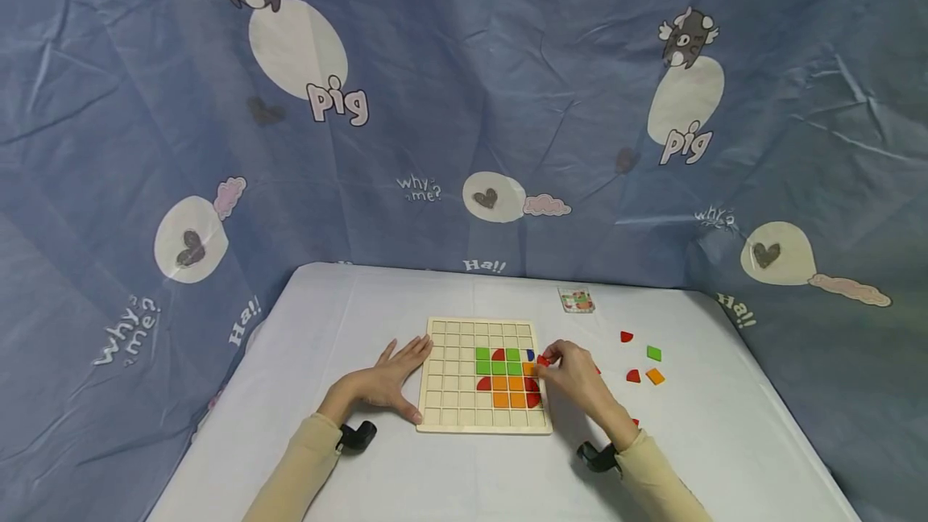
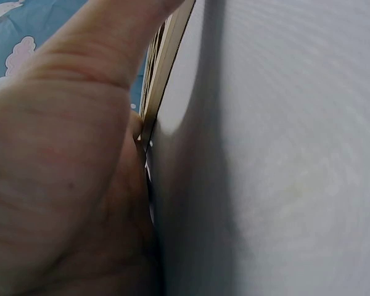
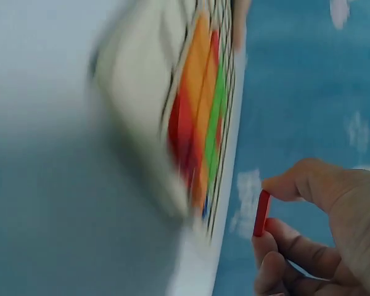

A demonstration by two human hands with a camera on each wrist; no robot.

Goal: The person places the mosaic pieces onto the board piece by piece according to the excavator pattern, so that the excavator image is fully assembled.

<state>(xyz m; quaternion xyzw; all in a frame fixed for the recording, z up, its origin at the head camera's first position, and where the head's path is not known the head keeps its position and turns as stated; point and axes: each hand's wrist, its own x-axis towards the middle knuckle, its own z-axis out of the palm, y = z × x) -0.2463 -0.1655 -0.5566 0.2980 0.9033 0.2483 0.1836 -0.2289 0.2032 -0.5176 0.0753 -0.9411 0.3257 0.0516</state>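
A wooden grid board (image 1: 449, 397) lies on the white table, with green tiles (image 1: 482, 361), orange tiles (image 1: 509, 391), red rounded tiles (image 1: 484, 384) and a small blue tile (image 1: 530, 355) in its right half. My left hand (image 1: 384, 383) has its fingers spread at the board's left edge, thumb at the near corner. Beside the board's right edge, my right hand (image 1: 577, 377) pinches a small red tile (image 3: 261, 213) between thumb and fingers. It is held above the surface, seen edge-on in the right wrist view. Part of the board's right side is hidden by that hand.
Right of the board lie loose tiles: a red tile (image 1: 627, 337), a green tile (image 1: 654, 354), another red tile (image 1: 634, 376) and an orange tile (image 1: 656, 377). A small pattern card (image 1: 577, 301) lies behind. A blue printed cloth (image 1: 449, 103) hangs around the table.
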